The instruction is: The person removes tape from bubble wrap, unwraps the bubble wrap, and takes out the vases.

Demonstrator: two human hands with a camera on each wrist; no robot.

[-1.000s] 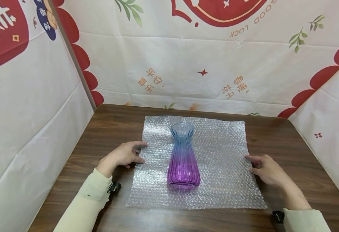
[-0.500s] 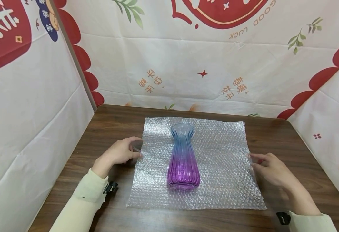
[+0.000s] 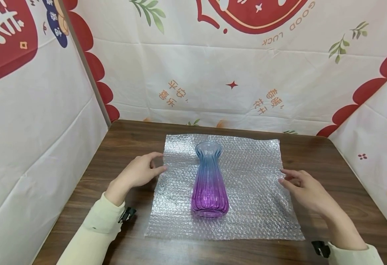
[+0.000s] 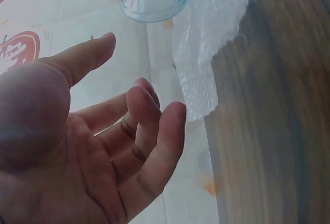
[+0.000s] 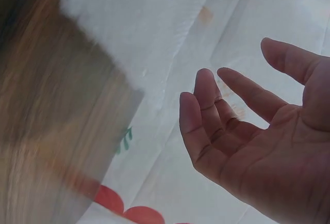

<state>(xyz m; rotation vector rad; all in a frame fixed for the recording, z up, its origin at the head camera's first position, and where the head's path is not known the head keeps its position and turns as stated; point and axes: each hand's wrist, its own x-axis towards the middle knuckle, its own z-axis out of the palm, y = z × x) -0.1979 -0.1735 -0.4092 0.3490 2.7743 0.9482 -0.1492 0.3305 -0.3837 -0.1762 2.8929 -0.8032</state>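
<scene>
Head view: vase point(image 3: 210, 184) between left fingers point(image 3: 154, 155) and right fingers point(image 3: 290, 173); well apart.

The left hand point(image 3: 137, 173) had shifted farther from the person along the left edge of the bubble wrap point(image 3: 253, 191); half a second earlier it had drawn outward, and its thumb tip then came back in over the sheet's edge. The right hand point(image 3: 307, 191) had likewise moved farther up along the right edge, after a small outward shift, and its thumb tip reached inward over the margin. The head view had tipped up slightly, showing more of the backdrop's red emblem point(image 3: 246, 16).
</scene>
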